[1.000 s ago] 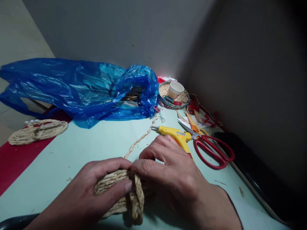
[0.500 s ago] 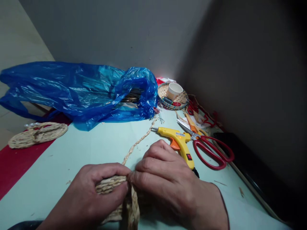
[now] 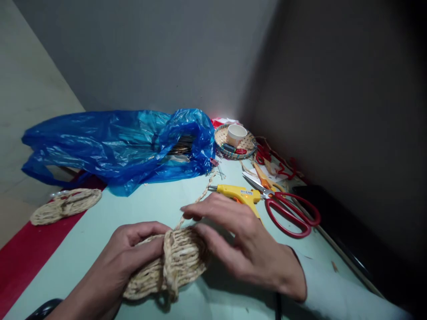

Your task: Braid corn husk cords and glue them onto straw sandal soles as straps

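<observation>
A small slipper point(image 3: 188, 255) of braided straw, with a plaited strap across its middle, is tilted up over the table in front of me. My left hand point(image 3: 133, 251) grips its left end, thumb on the face and fingers behind. From the strap's upper end a thin straw braid point(image 3: 204, 191) runs away toward the blue bag. My right hand point(image 3: 230, 235) hovers at the slipper's right end, fingers stretched out and parted from the thumb. The thumb tip is at the slipper's upper edge; whether it touches I cannot tell. Part of the braid lies behind the right fingers.
A yellow glue gun point(image 3: 238, 194) and red-handled scissors point(image 3: 287, 213) lie beyond my right hand. A similar straw slipper point(image 3: 66, 206) rests at left. Behind are a blue plastic bag point(image 3: 116, 146) and a woven basket point(image 3: 251, 144) holding a paper cup point(image 3: 236, 134). A black object point(image 3: 347, 240) lines the right.
My right hand has let go of the strap's upper end and opened, moving slightly up. The slipper has turned, so more of its face and the strap show. The view has shifted a little.
</observation>
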{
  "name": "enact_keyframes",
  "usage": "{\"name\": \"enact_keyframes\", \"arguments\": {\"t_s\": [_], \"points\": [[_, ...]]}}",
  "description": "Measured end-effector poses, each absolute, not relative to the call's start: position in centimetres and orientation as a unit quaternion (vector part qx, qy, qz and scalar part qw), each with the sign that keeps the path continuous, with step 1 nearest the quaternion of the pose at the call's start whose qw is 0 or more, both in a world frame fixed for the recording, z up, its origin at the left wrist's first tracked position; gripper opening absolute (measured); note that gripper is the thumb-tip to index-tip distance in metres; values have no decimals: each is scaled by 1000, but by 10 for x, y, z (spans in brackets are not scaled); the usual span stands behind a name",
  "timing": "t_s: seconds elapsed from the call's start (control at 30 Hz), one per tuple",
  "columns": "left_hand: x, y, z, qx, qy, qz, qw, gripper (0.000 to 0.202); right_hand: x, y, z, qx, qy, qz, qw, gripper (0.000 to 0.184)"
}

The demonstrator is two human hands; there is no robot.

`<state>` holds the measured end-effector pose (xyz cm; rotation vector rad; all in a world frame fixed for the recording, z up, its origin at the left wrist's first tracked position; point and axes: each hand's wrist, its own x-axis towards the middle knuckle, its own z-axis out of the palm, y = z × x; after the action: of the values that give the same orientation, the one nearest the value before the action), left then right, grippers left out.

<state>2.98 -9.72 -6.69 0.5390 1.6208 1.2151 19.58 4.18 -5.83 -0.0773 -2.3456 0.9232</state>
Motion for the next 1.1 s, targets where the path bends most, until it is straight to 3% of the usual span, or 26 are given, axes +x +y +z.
{"name": "enact_keyframes", "arguments": {"t_s": [0.1,0.23,0.37,0.7,0.93,1.1], "points": [[30,-93,-64,166,637,550,514,6,197,48,-54,-153,-811,467,318,19],[31,-92,-60,127,612,602,497,8,197,54,-53,-192,-765,536,300,26],[28,-92,-61,125,601,630,476,6,198,52,-53,-193,-779,525,283,33],[18,-91,-64,148,700,641,278,21,196,51,-55,-234,-768,506,314,30],[18,-91,-66,185,722,627,226,25,190,51,-57,-236,-784,482,312,25],[11,-93,-74,192,730,628,190,31,190,52,-59,-235,-798,472,293,31]]}}
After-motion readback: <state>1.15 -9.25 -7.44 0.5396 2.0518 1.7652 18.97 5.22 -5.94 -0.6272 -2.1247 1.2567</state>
